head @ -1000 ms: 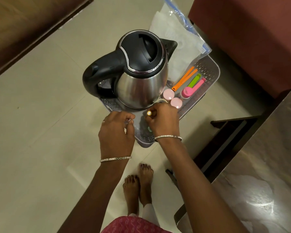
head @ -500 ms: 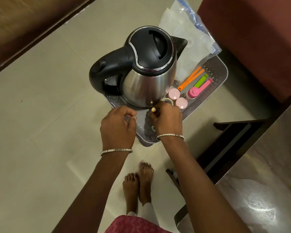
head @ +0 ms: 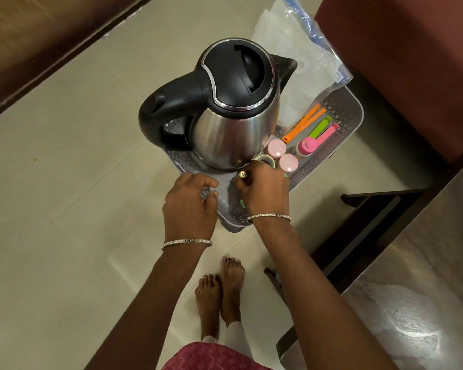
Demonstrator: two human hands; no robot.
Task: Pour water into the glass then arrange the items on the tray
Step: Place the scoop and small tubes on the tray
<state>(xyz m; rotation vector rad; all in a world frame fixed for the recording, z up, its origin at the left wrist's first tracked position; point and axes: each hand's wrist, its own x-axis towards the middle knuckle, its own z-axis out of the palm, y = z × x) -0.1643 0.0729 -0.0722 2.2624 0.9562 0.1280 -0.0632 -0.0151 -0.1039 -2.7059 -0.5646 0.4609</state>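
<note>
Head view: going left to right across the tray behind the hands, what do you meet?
Kettle's black handle → steel kettle body → pink round lids → green clip → tray's right rim.

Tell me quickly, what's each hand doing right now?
Left hand: grips the near edge of the tray.
Right hand: pinches a small gold-tipped object.

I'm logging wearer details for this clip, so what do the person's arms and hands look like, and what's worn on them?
Both forearms are bare, no sleeves. The left hand and the right hand each carry a thin silver-coloured bangle at the wrist: the left bangle and the right bangle show tiny stones and a small dark motif. No gloves.
</note>
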